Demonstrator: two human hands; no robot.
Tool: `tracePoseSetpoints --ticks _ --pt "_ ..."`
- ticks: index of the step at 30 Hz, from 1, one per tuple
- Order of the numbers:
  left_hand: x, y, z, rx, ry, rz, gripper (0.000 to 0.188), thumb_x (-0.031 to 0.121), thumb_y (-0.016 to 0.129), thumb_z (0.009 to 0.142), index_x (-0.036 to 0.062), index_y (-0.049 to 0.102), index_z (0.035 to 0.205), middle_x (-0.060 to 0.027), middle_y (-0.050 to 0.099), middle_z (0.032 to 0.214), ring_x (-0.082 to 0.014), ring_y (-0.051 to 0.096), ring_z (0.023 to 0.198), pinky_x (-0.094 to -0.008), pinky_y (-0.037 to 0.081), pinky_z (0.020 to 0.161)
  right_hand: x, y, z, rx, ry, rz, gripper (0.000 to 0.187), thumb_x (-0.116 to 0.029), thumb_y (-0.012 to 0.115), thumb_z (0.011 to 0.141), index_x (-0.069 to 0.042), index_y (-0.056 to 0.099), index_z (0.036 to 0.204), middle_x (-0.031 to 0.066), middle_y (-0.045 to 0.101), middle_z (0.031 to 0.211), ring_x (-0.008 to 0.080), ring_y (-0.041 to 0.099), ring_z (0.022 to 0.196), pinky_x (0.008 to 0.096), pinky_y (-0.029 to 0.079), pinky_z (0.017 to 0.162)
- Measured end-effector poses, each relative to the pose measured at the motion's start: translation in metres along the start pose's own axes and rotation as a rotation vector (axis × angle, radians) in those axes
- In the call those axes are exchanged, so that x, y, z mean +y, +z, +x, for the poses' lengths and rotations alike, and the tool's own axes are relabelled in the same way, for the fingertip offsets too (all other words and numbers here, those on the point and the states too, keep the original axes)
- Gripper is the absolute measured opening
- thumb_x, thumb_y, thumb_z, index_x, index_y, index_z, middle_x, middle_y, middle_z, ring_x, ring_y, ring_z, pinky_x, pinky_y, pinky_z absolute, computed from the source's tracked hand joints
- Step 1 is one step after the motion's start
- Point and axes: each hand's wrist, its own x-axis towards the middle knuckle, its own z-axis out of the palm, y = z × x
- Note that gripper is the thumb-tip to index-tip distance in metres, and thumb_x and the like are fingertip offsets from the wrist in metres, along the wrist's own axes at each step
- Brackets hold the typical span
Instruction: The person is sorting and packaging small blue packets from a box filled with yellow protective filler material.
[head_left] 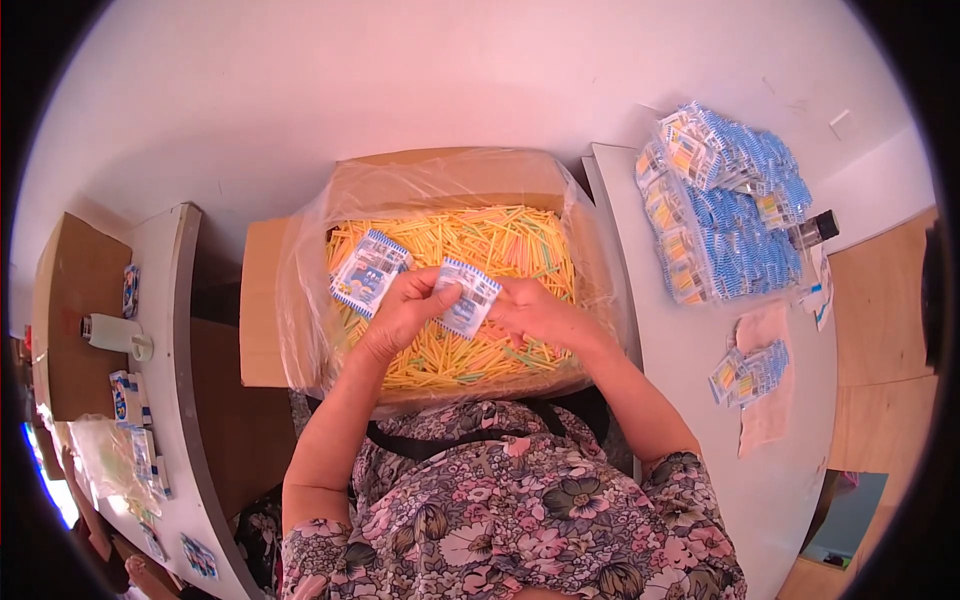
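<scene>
In front of me stands an open cardboard box (262,300) lined with clear plastic and filled with thin yellow, orange and green sticks (470,235). Over them, my left hand (405,312) pinches a small blue-and-white packet (468,312) between thumb and fingers. My right hand (545,315) meets the packet's right edge with curled fingers; its fingertips are partly hidden. Another blue-and-white packet (370,270) lies on the sticks just left of my left hand.
On the right-hand table (670,400), a clear plastic bag (690,250) bulges with packets beside a dark-capped bottle (815,230). Several packets (750,375) lie on a pink cloth (765,425). The left table (180,400) bears a pale flask (112,333). Another person's arm (85,500) shows far left.
</scene>
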Motion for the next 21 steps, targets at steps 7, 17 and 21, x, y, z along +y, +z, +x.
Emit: tracePoseSetpoints --ticks 7,17,21 --pt "-0.002 0.006 0.008 0.098 -0.009 -0.016 0.024 0.016 0.051 0.095 0.0021 0.063 0.112 -0.0013 0.067 0.100 -0.0085 0.061 0.087 -0.0256 0.048 0.080 0.022 -0.019 -0.005 0.243 -0.062 0.674 0.031 -0.031 0.048 0.096 -0.002 0.055 0.099 0.0001 0.051 0.074 0.0090 0.049 0.063 0.0283 0.048 0.058" --pt "-0.007 0.016 0.004 -0.294 0.088 -0.080 0.025 0.020 0.062 0.090 0.0030 0.067 0.107 -0.0063 0.050 0.130 -0.0165 0.052 0.111 -0.0330 0.039 0.096 0.029 0.014 0.033 0.467 -0.373 0.263 0.039 -0.026 0.049 0.092 -0.001 0.050 0.121 0.0111 0.054 0.113 0.0188 0.049 0.104 0.0322 0.037 0.094" --pt "-0.004 0.016 0.001 -0.274 0.092 -0.091 0.023 0.018 0.063 0.089 0.0031 0.067 0.107 -0.0027 0.056 0.116 -0.0144 0.050 0.108 -0.0316 0.037 0.097 0.030 0.018 0.038 0.645 -0.654 -0.420 0.046 -0.028 0.054 0.094 -0.002 0.043 0.130 0.0095 0.054 0.101 0.0153 0.051 0.097 0.0300 0.042 0.086"
